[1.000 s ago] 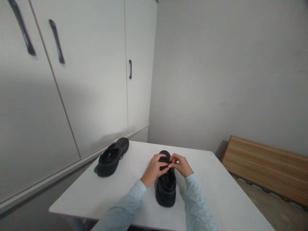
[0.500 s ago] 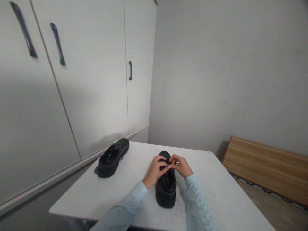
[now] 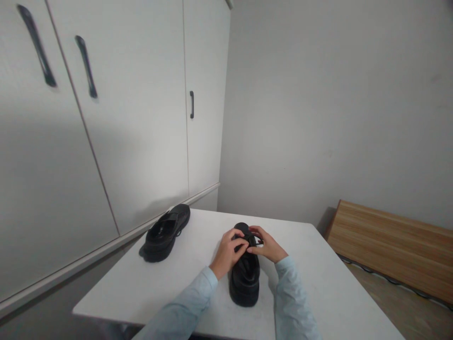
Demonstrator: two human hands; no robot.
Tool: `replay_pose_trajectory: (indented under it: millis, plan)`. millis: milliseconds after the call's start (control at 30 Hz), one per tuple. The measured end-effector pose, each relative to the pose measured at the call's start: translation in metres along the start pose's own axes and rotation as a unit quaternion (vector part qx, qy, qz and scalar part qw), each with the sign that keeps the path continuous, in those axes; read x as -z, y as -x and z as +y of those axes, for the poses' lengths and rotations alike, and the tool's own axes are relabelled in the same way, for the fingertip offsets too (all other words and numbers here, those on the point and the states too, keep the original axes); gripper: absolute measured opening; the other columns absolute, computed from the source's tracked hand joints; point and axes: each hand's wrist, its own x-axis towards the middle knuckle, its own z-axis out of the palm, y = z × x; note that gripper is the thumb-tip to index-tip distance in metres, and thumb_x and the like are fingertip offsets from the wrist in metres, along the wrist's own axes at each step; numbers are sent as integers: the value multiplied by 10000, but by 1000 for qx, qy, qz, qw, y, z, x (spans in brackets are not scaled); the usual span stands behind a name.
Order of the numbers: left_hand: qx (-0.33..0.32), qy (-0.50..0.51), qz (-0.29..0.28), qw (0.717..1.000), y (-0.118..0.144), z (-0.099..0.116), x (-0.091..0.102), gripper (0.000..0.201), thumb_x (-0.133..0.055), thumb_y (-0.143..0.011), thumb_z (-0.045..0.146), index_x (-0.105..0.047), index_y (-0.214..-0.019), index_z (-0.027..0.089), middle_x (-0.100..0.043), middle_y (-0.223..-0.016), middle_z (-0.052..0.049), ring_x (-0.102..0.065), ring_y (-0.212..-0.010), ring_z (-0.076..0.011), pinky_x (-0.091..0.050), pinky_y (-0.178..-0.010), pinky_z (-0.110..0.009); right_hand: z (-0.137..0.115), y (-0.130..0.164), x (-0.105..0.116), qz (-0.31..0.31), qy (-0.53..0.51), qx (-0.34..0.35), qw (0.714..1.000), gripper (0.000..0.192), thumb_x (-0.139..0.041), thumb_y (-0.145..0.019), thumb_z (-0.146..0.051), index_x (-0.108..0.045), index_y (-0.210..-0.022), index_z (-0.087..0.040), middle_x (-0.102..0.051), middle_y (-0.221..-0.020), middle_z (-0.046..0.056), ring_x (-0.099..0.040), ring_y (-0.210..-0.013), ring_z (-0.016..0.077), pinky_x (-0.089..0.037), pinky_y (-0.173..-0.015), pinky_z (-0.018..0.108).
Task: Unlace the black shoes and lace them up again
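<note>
At the far left stand white cupboard doors (image 3: 134, 118) with dark handles. On the left part of the white tabletop (image 3: 148, 288), near its back edge, lies the other shoe (image 3: 164, 232), black and untouched; its long axis runs on a slant, toe toward the back and right, heel toward the near left. Its laces look loose, though that is hard to tell at this size.

Toward the middle of the tabletop sits the near shoe (image 3: 245, 271), also black. Its long axis runs almost straight away from the person: heel at the near end, toe at the far end, sole flat on the tabletop.

The left hand (image 3: 226, 252) comes in from the left side of this shoe, fingers curled over the lace area and pinching something thin and dark there, most likely a lace. The right hand (image 3: 268, 245) meets it from the right, fingertips drawn together on a small dark loop or lace end (image 3: 255, 241) just above the front of the shoe. Both are closed in a pinch, nearly touching each other.

Judging by this, the lacing on the near shoe is midway: no finished bow shows, and the other shoe looks yet to be handled.

At the far right, beyond the tabletop, a wooden board (image 3: 389, 245) leans low against the grey wall.
</note>
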Motion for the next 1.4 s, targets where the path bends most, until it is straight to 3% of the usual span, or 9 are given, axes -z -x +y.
replay_pose_trajectory:
  millis: [100, 267, 400, 533, 667, 900, 1400]
  plan:
    - [9, 25, 17, 999, -1, 2, 3, 153, -515, -847, 258, -648, -813, 189, -580, -934, -65, -546, -941, -189, -431, -861, -341, 3, 1, 0, -22, -4, -29, 999, 680, -766, -581, -336, -444, -1171, -230, -541, -1231, 126, -484, -1171, 264, -430, -884, 429]
    - [91, 137, 70, 984, -6, 4, 12, 175, -416, -900, 291, -550, -863, 184, -623, -870, -52, -588, -871, -167, -450, -824, -318, 5, 3, 2, -29, -4, -49, 998, 633, -758, -584, -378, -490, -1142, -247, -523, -1270, 106, -468, -1185, 283, -443, -859, 433]
    - [146, 296, 104, 938, -10, 2, 19, 185, -416, -900, 381, -447, -870, 201, -667, -886, -53, -629, -890, -171, -459, -853, -338, 1, 3, 2, -28, -7, -48, 998, 623, -751, -589, -385, -506, -1143, -242, -528, -1265, 105, -465, -1185, 289, -446, -852, 435]
    - [192, 397, 77, 894, -13, 4, 24, 246, -425, -880, 458, -390, -879, 215, -686, -847, -47, -661, -823, -174, -486, -801, -344, -1, 4, 3, -26, -2, -45, 999, 620, -747, -593, -386, -514, -1147, -237, -535, -1254, 110, -470, -1174, 298, -452, -833, 443]
    - [215, 432, 54, 874, -13, 8, 26, 260, -450, -866, 465, -384, -889, 214, -679, -800, -31, -664, -754, -165, -506, -744, -328, 0, 3, 3, -32, -4, -46, 998, 633, -749, -594, -390, -510, -1160, -235, -517, -1273, 110, -467, -1176, 296, -465, -829, 427]
    - [191, 497, 41, 846, -12, 8, 26, 219, -478, -865, 413, -409, -869, 205, -589, -650, 34, -597, -626, -111, -523, -639, -268, 1, 3, 2, -29, -15, -43, 999, 622, -751, -590, -385, -522, -1147, -227, -529, -1256, 112, -467, -1175, 298, -484, -803, 406]
    - [196, 512, 14, 836, -12, 7, 32, 268, -529, -823, 454, -413, -835, 213, -488, -563, 69, -449, -467, -70, -496, -502, -213, 3, 3, 1, -28, -46, -41, 998, 563, -751, -586, -377, -538, -1082, -215, -552, -1199, 109, -464, -1182, 295, -483, -807, 394]
